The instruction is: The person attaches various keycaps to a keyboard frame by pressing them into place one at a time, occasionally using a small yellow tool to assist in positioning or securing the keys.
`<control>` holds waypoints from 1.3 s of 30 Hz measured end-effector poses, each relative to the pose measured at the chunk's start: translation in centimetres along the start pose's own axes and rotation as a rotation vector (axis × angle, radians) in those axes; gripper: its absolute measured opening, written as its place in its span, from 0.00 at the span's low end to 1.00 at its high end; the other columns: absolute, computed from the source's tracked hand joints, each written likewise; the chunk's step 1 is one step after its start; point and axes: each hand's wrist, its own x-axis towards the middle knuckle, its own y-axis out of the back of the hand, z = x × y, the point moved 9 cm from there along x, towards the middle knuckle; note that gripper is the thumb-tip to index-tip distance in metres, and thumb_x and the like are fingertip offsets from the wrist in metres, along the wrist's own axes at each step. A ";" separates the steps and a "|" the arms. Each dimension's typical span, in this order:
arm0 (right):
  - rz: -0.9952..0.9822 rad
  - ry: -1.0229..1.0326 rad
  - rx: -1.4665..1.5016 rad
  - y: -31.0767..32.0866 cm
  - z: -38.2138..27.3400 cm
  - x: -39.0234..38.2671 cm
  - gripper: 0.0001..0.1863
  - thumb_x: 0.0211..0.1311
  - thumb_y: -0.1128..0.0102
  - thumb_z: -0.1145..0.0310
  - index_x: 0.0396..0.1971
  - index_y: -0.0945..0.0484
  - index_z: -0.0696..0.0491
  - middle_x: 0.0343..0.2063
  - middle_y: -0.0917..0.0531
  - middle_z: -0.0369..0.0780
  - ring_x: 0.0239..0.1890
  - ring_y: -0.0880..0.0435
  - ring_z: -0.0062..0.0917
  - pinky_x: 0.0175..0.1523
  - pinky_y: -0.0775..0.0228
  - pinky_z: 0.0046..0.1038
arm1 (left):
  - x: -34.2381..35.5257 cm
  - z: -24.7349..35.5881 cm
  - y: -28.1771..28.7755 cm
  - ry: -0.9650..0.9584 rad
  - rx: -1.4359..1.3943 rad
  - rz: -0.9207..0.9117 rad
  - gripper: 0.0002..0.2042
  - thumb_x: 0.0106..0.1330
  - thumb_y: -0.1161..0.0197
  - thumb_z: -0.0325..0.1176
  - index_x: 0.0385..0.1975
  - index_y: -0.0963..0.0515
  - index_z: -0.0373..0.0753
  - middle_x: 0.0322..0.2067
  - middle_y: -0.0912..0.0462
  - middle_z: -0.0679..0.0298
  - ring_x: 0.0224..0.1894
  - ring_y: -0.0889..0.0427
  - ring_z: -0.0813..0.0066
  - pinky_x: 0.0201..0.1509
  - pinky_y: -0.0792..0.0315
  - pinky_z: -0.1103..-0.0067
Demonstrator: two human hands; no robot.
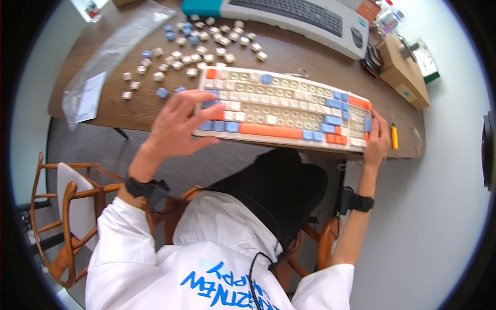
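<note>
A white keyboard (271, 108) lies along the table's near edge, partly filled with cream, blue and orange keycaps. Several of its switch positions are bare. My left hand (178, 119) is at its left end, fingers spread and the fingertips on blue and orange keycaps, thumb stretched out below. My right hand (378, 137) grips the keyboard's right end, fingers along its side; the thumb is mostly hidden. Loose cream keycaps (201, 50) and a few blue keycaps (162, 93) are scattered on the table beyond the keyboard, to the left.
A keyboard-and-mouse box (289, 20) lies at the back of the wooden table (139, 111). To the right are a brown carton (405, 75) and a yellow-handled tool (394, 138). Clear plastic wrap (111, 54) and a white paper slip (91, 98) lie left. A wooden chair (77, 217) stands left.
</note>
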 end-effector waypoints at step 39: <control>0.024 -0.058 0.043 -0.6 1.2 -0.1 0.17 0.73 0.51 0.72 0.52 0.14 0.56 0.49 0.11 0.46 0.52 0.13 0.34 0.59 0.26 0.30 | -1.5 -0.5 0.9 0.185 0.064 0.213 0.24 0.50 0.17 0.47 0.41 0.21 0.42 0.60 0.30 0.61 0.61 0.31 0.59 0.62 0.26 0.67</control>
